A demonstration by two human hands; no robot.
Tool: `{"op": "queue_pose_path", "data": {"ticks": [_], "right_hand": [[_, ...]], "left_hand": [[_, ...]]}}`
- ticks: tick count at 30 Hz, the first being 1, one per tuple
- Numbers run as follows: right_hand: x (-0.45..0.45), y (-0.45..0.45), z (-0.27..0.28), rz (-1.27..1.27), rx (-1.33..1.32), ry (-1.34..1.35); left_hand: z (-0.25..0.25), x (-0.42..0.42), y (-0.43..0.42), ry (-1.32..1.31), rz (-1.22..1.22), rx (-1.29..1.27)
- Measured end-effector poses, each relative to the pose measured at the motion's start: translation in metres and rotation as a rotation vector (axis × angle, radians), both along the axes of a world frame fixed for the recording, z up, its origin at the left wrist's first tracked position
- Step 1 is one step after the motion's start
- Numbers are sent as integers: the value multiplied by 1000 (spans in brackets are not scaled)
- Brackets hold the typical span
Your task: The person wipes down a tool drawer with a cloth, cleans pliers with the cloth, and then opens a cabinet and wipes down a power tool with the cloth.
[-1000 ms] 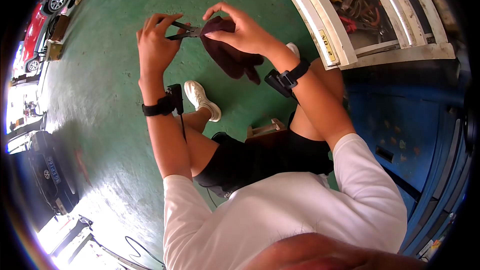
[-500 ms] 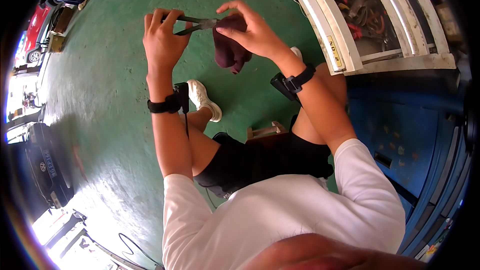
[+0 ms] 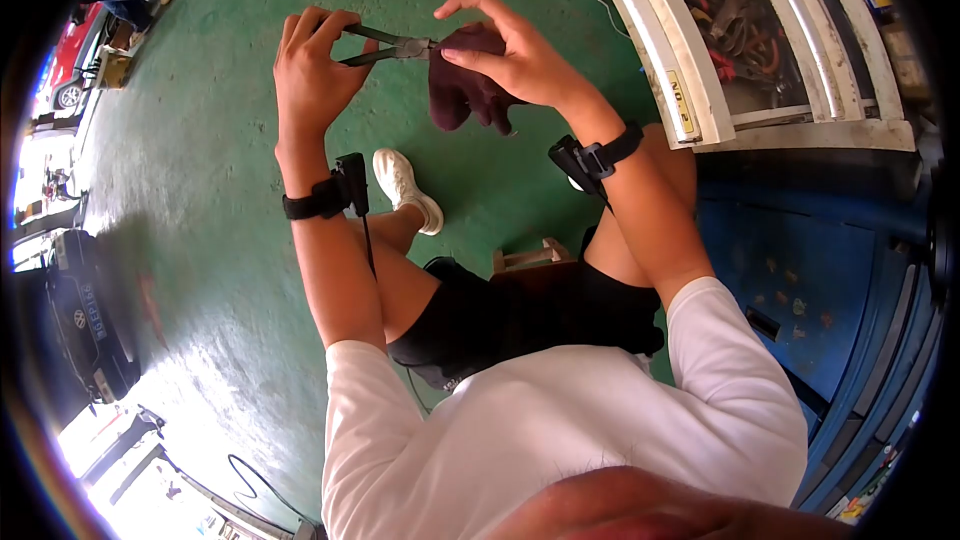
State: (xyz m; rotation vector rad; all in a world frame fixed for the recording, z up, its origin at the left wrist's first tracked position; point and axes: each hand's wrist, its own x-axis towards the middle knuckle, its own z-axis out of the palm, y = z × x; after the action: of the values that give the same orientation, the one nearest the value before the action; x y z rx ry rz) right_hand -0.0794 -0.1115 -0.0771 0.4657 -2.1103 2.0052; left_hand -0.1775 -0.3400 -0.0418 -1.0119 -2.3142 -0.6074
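1. Since the earlier frame, the dark cloth (image 3: 460, 92) has spread wider below the right hand (image 3: 527, 62), which pinches it.
2. The left hand (image 3: 315, 72) holds the pliers (image 3: 409, 47) by parted handles, at cloth's ten o'clock; sudden squeezing could nip a finger.
3. Drawer edge (image 3: 652, 32) at three; floor (image 3: 205, 145) gives room toward nine.

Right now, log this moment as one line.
left hand: holds pliers by the handles | right hand: grips dark cloth | pliers' head: at cloth's edge | tool drawer: beyond right forearm
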Motion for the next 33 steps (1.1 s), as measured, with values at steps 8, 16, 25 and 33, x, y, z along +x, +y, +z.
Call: {"op": "queue_pose_path", "data": {"ticks": [8, 16, 25, 33], "right_hand": [[7, 2, 5, 95, -262, -185], [-3, 1, -6, -288, -123, 137], [-3, 4, -6, -293, -237, 15], [-2, 6, 1, -295, -148, 36]], "left_hand": [[-17, 8, 11, -565, -70, 67], [-1, 13, 19, -1174, -95, -109], [9, 23, 19, -1451, -382, 93], [10, 26, 30, -1305, -370, -182]]}}
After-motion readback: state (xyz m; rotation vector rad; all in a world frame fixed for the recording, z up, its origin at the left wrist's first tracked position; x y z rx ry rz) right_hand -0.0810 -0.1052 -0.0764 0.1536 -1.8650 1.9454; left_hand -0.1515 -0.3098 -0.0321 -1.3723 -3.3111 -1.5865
